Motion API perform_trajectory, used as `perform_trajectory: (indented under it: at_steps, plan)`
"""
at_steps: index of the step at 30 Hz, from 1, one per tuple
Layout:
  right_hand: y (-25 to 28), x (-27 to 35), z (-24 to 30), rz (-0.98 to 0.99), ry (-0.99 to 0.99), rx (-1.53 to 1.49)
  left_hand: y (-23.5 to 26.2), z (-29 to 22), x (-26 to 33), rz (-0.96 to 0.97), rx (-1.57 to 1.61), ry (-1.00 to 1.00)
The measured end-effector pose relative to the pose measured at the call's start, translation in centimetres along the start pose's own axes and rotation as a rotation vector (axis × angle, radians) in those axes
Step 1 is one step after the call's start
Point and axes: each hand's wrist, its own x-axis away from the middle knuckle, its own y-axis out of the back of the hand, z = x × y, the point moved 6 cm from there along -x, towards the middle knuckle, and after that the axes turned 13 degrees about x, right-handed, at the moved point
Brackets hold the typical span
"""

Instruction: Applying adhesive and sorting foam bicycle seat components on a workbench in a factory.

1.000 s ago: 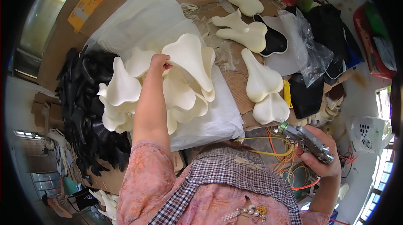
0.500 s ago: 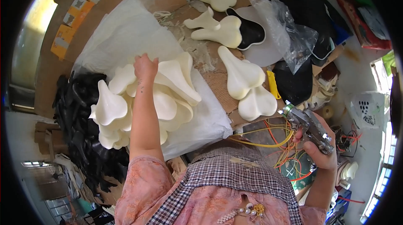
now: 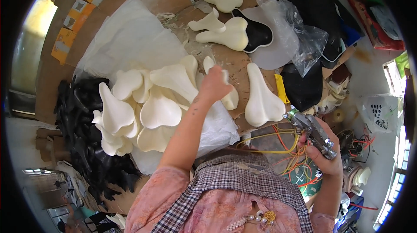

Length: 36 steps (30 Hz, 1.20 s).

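Grasping a cream foam saddle pad (image 3: 222,89) at the edge of the pile (image 3: 147,107) on the cardboard bench (image 3: 234,59), the left hand (image 3: 213,86) should lift it clear without toppling its neighbours. Clenched in the right hand (image 3: 323,152), the metal spray gun (image 3: 310,131) is best kept pointed away until the pad lies flat.

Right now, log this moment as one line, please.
left hand: on cream foam saddle pad | right hand: holding metal spray gun | pad pile: on white bag
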Motion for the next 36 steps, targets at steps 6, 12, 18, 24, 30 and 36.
perform_trajectory:
  at_steps: [6,12,18,24,30,36]
  plan:
    - [-2.9,-1.7,1.9,0.128,0.043,-0.058,4.3,9.2,6.7,-0.055,0.229,0.191]
    - [-2.4,-0.7,5.0,0.057,0.04,-0.04,7.8,8.8,8.4,-0.262,0.256,0.038]
    - [-4.5,0.5,6.5,0.331,0.174,0.298,11.2,9.0,9.2,-0.366,0.147,0.026]
    - [-2.2,1.5,5.7,0.066,0.107,-0.005,22.8,12.0,14.4,-0.74,-0.106,0.164]
    - [-1.4,3.2,2.5,-0.04,-0.004,-0.019,16.3,5.8,10.9,-0.823,-0.124,-0.281]
    - [-1.5,4.8,1.0,-0.074,-0.029,0.076,-4.0,1.9,0.5,-0.179,0.475,0.131]
